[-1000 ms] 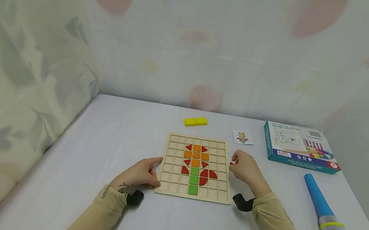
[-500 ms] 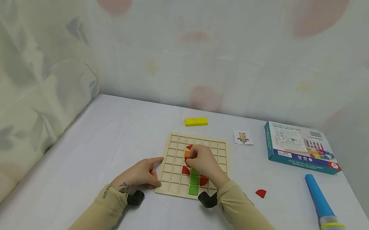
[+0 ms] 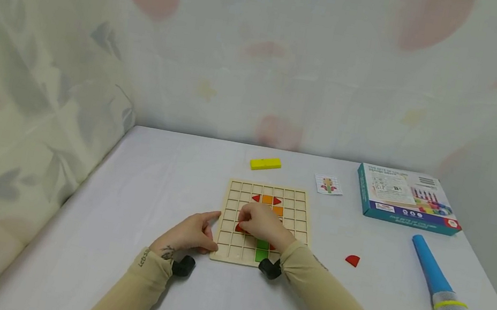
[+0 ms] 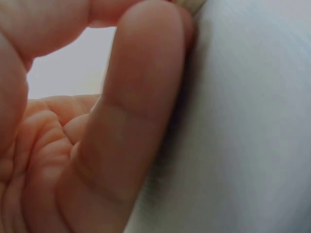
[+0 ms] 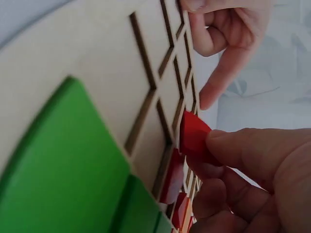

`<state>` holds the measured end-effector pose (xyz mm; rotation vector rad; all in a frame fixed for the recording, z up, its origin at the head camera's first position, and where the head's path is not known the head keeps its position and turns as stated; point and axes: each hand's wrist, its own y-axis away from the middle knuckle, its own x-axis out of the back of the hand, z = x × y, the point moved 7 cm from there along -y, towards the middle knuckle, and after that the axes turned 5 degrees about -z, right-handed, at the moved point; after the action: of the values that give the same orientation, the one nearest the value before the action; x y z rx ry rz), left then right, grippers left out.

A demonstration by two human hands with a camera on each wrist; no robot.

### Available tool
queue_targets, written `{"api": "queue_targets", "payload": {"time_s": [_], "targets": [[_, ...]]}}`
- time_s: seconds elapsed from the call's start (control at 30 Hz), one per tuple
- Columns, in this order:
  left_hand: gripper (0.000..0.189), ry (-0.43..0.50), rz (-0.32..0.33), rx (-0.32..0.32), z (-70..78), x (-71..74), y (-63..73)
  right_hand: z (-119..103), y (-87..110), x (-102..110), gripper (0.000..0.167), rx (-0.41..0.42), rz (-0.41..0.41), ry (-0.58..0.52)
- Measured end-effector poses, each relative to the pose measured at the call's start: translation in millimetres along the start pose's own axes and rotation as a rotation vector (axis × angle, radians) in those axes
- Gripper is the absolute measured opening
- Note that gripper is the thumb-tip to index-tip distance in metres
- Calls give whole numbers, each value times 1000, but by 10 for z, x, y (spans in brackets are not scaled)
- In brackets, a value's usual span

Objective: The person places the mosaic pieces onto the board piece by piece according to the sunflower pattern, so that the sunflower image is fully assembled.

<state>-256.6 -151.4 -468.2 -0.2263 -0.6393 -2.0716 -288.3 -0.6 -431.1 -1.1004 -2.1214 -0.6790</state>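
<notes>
A light wooden grid board [image 3: 294, 254] lies on the white table. Over its left-middle cells, my right hand [image 3: 263, 222] pinches a red quarter-circle piece [image 5: 194, 138] between thumb and fingers. In the right wrist view the piece is tilted against the grid. My left hand [image 3: 187, 232] touches the board's left edge with index finger and thumb spread apart. Green squares [image 3: 261, 255], orange squares [image 3: 277, 211] and red triangles [image 3: 277, 201] sit in the cells; my right hand hides part of the pattern.
Right of the board lies a loose red quarter-circle [image 3: 352, 260]. Behind it are a yellow block [image 3: 265, 164] and a small picture card [image 3: 329, 185]. A teal-edged box [image 3: 409, 199] and a blue toy microphone [image 3: 438, 280] lie farther right.
From the board's right side, my right hand has moved left over the board with a red piece. The loose red piece on the table came into sight. My left hand stays put.
</notes>
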Motion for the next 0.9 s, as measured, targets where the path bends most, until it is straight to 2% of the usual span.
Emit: {"api": "queue_targets", "payload": {"time_s": [0.27,0.6,0.7,0.9], "targets": [[92,-3,-8,-13,-7,7,-3,-28,4,-2,10,16,46,138],[92,-2,-10,-13,-7,4,-5,-94,-17,-80,12,56,31,412],[92,5,-10,-12,-7,3,-8,-116,3,-77,12,59,32,443],[92,-4,-9,-16,-3,3,-3,-103,77,-55,17,31,37,429]]}}
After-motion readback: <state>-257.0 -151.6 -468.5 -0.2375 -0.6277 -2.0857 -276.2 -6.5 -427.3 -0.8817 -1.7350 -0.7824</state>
